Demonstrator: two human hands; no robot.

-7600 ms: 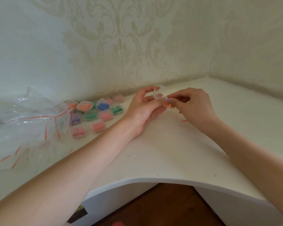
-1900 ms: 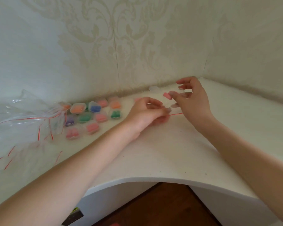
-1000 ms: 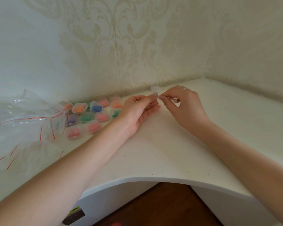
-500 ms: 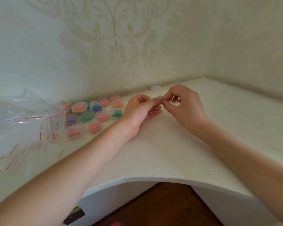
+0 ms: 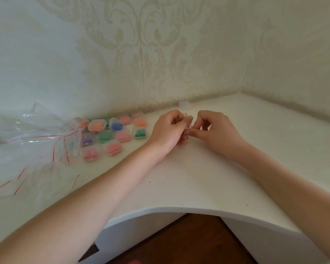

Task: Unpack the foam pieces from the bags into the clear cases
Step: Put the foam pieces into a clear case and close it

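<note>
Small clear zip bag with a red seal line [image 5: 187, 121] pinched between both hands, just above the white corner countertop [image 5: 198, 178]; mostly hidden by fingers, so long axis and facing can't be told. Left hand [image 5: 168, 130] has fingers curled, thumb and fingertips pinching the bag's left side. Right hand [image 5: 215, 130] mirrors it, thumb and index closed on the right side, other fingers curled. Both forearms angle in from the near edge.

Empty clear plastic case [image 5: 184, 104] sits against the back wall, just behind the hands. Filled clear cases with coloured foam [image 5: 114, 134] clustered to the left. Pile of empty clear bags [image 5: 32, 145] far left. Bare counter right of the hands, up to the corner.
</note>
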